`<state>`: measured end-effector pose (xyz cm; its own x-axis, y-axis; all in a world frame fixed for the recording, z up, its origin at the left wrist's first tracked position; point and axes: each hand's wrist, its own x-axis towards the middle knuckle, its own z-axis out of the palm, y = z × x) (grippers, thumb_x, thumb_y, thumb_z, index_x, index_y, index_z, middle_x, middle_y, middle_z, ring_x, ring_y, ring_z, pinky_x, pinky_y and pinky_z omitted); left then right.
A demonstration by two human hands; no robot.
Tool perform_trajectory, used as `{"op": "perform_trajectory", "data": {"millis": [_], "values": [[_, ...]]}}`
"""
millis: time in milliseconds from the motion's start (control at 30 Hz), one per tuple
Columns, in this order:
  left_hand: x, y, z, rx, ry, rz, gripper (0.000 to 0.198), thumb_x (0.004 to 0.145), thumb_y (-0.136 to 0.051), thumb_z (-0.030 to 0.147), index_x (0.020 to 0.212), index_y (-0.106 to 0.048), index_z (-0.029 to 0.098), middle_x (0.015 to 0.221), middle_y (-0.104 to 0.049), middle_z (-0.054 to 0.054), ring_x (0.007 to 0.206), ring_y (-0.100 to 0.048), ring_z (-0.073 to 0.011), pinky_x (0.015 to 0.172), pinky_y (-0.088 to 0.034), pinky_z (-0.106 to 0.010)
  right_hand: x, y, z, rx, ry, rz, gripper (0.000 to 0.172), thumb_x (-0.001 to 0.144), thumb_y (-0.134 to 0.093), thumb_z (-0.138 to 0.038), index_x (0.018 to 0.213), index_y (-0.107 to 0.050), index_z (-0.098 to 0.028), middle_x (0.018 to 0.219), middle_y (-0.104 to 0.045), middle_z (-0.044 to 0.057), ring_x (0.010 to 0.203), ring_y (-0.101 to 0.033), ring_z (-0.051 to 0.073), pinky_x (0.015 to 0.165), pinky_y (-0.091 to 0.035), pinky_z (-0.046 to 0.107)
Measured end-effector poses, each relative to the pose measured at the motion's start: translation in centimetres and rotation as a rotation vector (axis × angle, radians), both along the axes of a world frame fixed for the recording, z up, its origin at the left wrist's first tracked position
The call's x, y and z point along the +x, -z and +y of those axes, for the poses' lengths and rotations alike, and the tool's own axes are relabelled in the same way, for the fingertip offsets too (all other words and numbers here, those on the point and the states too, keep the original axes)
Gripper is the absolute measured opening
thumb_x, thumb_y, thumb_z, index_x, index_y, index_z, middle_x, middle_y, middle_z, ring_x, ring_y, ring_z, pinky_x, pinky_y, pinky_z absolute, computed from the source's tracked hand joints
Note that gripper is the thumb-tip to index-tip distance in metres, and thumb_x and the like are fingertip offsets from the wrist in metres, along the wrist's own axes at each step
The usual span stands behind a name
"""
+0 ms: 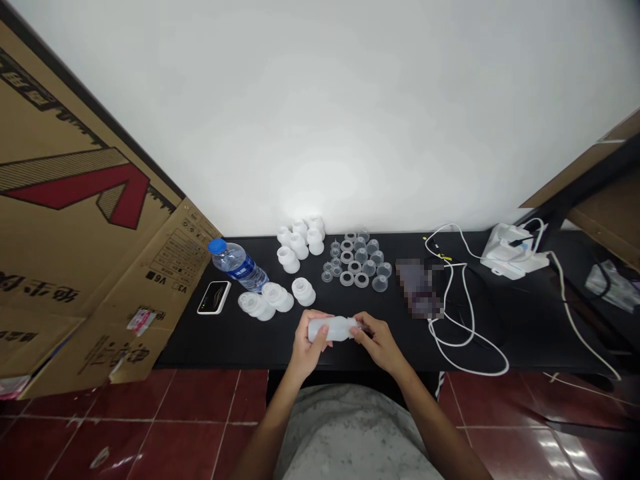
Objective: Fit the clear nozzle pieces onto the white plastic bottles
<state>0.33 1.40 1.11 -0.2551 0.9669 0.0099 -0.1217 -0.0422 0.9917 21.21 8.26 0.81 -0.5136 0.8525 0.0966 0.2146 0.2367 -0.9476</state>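
My left hand (310,340) is wrapped round a translucent white plastic bottle (334,329), held lying sideways above the table's front edge. The thumb and fingers of my right hand (374,339) close round the bottle's narrower right end. A greyish clear bit seems to show between those fingers, mostly hidden. Beyond my hands stand several white bottle-shaped pieces in a front group (277,297) and a back group (299,245). Clear dome caps (380,279), translucent rings (347,279) and small clear discs with raised centres (327,272) lie in rows to their right.
A water bottle (243,265) with a blue cap and a white-edged device (214,297) stand left, near a large cardboard box (90,200). On the right are a blurred-out dark object (420,288), looped white cables (473,327) and a white power strip (507,250).
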Motion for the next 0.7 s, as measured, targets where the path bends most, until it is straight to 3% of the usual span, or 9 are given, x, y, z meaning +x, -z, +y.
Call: {"op": "perform_trajectory", "data": {"millis": [100, 167, 333, 400, 700], "values": [[0.11, 0.19, -0.25, 0.013, -0.011, 0.027, 0.034, 0.095, -0.076, 0.05, 0.108, -0.063, 0.021, 0.114, -0.074, -0.01, 0.073, -0.072, -0.0161, 0.054, -0.058, -0.024, 0.05, 0.05, 0.07, -0.055, -0.007, 0.045, 0.032, 0.106, -0.063, -0.054, 0.103, -0.071, -0.023, 0.08, -0.071, 0.0, 0.071, -0.066, 0.018, 0.067, -0.051, 0.027], [0.22, 0.21, -0.27, 0.012, -0.02, 0.024, 0.035, 0.095, -0.076, 0.051, 0.107, -0.063, 0.021, 0.114, -0.075, -0.01, 0.071, -0.071, -0.0154, 0.054, -0.057, -0.024, 0.01, 0.07, 0.06, -0.079, 0.013, 0.088, 0.032, 0.104, -0.067, -0.054, 0.103, -0.071, -0.023, 0.084, -0.072, 0.001, 0.072, -0.068, 0.018, 0.068, -0.054, 0.028], [0.42, 0.22, 0.28, -0.07, 0.02, 0.007, 0.045, 0.096, -0.073, 0.056, 0.122, -0.061, 0.021, 0.069, -0.067, 0.003, 0.046, -0.054, -0.0098, 0.045, -0.041, -0.019, -0.23, 0.1, 0.07, -0.096, 0.08, 0.216, 0.034, 0.098, -0.076, -0.051, 0.121, -0.073, -0.026, 0.111, -0.076, 0.006, 0.094, -0.073, 0.022, 0.083, -0.061, 0.032], [0.36, 0.19, 0.5, -0.085, 0.021, 0.042, 0.045, 0.096, -0.072, 0.056, 0.121, -0.063, 0.02, 0.064, -0.062, 0.005, 0.046, -0.054, -0.0106, 0.048, -0.041, -0.02, -0.21, 0.18, 0.14, -0.118, 0.099, 0.252, 0.038, 0.096, -0.079, -0.05, 0.125, -0.074, -0.028, 0.119, -0.076, 0.007, 0.101, -0.074, 0.024, 0.088, -0.061, 0.033], [-0.19, -0.28, -0.15, -0.031, -0.05, 0.254, 0.035, 0.093, -0.077, 0.05, 0.111, -0.07, 0.02, 0.093, -0.071, -0.004, 0.071, -0.065, -0.0167, 0.066, -0.053, -0.026, 0.17, 0.66, 0.33, -0.164, 0.059, 0.218, 0.033, 0.095, -0.08, -0.05, 0.114, -0.075, -0.024, 0.102, -0.078, 0.005, 0.092, -0.073, 0.023, 0.085, -0.06, 0.034]]}}
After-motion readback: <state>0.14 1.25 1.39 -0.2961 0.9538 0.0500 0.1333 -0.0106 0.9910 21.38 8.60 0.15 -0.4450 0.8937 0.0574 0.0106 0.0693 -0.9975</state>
